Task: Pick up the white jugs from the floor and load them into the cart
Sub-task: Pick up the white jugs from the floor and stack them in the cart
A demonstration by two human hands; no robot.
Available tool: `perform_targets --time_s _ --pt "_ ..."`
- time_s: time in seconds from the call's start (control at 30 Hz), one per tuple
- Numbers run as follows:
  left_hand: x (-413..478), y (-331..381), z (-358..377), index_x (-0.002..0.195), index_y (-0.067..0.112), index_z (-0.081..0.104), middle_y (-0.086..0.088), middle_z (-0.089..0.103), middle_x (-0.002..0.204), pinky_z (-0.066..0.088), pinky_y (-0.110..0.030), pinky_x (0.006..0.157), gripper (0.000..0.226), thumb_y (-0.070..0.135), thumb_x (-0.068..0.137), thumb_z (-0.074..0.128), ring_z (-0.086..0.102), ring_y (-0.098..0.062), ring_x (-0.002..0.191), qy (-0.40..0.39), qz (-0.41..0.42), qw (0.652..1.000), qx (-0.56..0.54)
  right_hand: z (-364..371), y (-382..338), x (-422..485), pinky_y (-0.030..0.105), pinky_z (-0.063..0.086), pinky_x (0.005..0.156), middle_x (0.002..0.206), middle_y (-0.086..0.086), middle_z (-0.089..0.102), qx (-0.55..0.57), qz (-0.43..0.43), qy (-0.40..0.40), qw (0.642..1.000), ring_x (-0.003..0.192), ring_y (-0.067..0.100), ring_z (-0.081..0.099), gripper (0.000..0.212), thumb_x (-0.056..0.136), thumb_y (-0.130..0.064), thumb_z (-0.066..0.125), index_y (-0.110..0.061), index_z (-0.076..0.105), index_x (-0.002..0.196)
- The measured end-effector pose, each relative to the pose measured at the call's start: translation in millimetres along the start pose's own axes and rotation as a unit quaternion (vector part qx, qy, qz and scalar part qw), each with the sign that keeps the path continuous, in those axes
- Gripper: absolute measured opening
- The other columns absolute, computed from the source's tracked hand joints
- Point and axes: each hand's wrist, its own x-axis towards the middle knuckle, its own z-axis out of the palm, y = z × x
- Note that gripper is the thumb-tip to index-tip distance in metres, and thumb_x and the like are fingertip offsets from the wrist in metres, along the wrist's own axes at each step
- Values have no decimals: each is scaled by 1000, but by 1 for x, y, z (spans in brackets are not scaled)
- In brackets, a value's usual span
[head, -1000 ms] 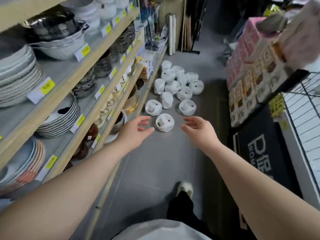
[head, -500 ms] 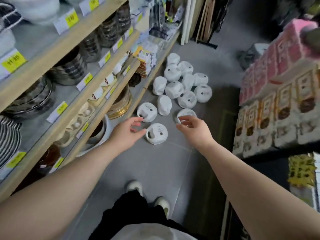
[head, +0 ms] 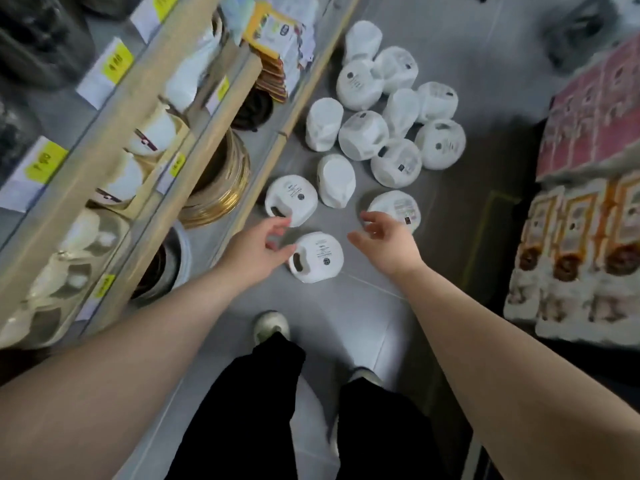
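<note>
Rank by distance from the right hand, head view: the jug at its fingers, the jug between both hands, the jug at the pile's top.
1. Jug at its fingers, just ahead of the right hand.
2. Jug between both hands, to its left.
3. Jug at the pile's top, at the far end.

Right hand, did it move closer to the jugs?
Yes. The right hand reached forward; its fingers now overlap the near edge of the labelled jug on the floor.
</note>
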Motion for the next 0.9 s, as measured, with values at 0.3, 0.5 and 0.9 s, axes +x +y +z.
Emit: perform_targets --time_s 0.3,0.5,0.9 --pt "124 -151 152 140 20 48 -6 58 125 45 -28 87 62 17 83 74 59 -20 94 14 -67 998 -6 92 186 163 33 46 95 130 5 58 -108 -20 -87 990 118 20 55 53 81 -28 76 -26 57 130" --pt "186 -249 245 148 24 35 -11 27 156 27 -20 109 94 18 69 87 30 -25 143 31 -83 996 11 163 305 243 27 27 110 147 11 34 -163 -55 -156 973 135 28 38 101 68 -21 87 -38 29 149" --pt "248 -323 315 139 57 -13 -11 -24 158 13 -43 119 152 24 41 98 -10 -33 148 45 -81 993 76 223 378 314 22 19 108 157 17 -13 -135 -153 -189 961 149 29 6 152 47 -17 96 -47 -25 134"
